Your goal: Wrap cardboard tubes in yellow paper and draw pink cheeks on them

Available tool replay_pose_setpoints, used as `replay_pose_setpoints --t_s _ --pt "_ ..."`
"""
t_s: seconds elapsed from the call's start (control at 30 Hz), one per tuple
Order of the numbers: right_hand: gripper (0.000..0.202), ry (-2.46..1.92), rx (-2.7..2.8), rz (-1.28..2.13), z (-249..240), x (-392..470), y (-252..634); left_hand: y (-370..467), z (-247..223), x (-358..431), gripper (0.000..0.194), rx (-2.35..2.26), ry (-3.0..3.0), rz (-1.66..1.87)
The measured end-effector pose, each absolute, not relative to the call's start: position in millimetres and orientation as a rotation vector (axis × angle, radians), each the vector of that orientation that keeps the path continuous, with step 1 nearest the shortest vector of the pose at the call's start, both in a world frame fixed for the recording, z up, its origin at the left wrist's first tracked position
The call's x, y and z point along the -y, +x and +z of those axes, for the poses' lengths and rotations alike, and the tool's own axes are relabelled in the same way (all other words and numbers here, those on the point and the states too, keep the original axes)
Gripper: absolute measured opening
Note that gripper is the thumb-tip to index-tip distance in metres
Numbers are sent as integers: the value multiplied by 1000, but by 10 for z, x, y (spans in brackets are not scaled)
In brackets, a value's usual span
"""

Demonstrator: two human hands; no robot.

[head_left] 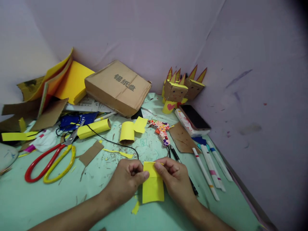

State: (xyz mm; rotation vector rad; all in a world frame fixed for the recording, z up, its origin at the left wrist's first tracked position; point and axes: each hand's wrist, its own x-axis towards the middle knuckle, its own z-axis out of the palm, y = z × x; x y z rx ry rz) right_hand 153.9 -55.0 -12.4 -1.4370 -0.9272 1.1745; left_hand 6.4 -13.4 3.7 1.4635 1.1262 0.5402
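Note:
A small rectangle of yellow paper [153, 191], creased across near its top, is held between both hands above the front of the table. My left hand [128, 179] pinches its left edge between thumb and curled fingers. On the opposite side my right hand [176, 179] grips the upper right corner, thumb in front and fingers behind. Beyond the hands stands a short yellow paper-covered tube [127, 132] with a yellow paper flap [141, 124] at its right. A patterned glue gun [162, 131] lies past my right hand, its lower part partly hidden.
Red-and-yellow-handled scissors [51, 163] and a longer yellow tube [93, 129] lie left. White markers [207, 173] and a phone [194, 117] are at right. A cardboard box [117, 88], yellow sheets [77, 80] and spiky-haired cardboard figures [176, 91] stand at the back. Paper scraps litter the green table [96, 211].

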Motion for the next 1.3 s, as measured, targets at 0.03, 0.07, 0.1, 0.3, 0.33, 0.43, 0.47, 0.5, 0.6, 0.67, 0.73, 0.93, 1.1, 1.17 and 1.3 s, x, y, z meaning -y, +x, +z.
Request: replay_pose_setpoints --t_s 0.03,0.07,0.1,0.3,0.33,0.43,0.47,0.5,0.6,0.67,0.73,0.93,1.1,1.17,1.3 --pt "23 -1425 924 1185 -123 546 1538 59 42 130 30 -1132 1483 564" --pt "24 -1406 917 1215 -122 541 1539 52 45 125 30 -1129 1489 574" --pt "24 -1382 908 1267 -120 536 1542 46 45 120 30 -1127 1481 576" --pt "30 -1321 867 1518 -150 520 1578 31 35 108 31 -1139 1385 595" --pt "31 -1325 859 1516 -159 519 1582 33 35 112 31 -1139 1360 600" --pt "33 -1321 852 1497 -170 512 1594 35 43 123 31 -1123 1262 608" --pt "33 -1315 856 1477 -166 509 1598 32 47 121 31 -1110 1238 607" --pt "33 -1305 861 1461 -158 507 1602 28 53 116 30 -1092 1229 596" --pt "33 -1267 935 1475 -123 507 1606 7 68 78 25 -1031 1286 496" --pt "31 -1263 1031 1516 -105 513 1603 -7 75 49 20 -1001 1328 427" --pt "29 -1284 1096 1501 -103 520 1600 -19 79 30 15 -992 1341 414" --pt "28 -1332 1237 1452 -215 534 1613 -34 63 50 5 -979 1440 434" --pt "30 -1329 1390 1389 -259 535 1608 -99 218 7 10 -951 1676 408" --pt "30 -1381 1350 1301 -235 528 1615 -278 378 -52 15 -1035 1825 471" --pt "31 -1482 1047 1211 -224 491 1637 -970 590 -149 24 -1875 2287 428"
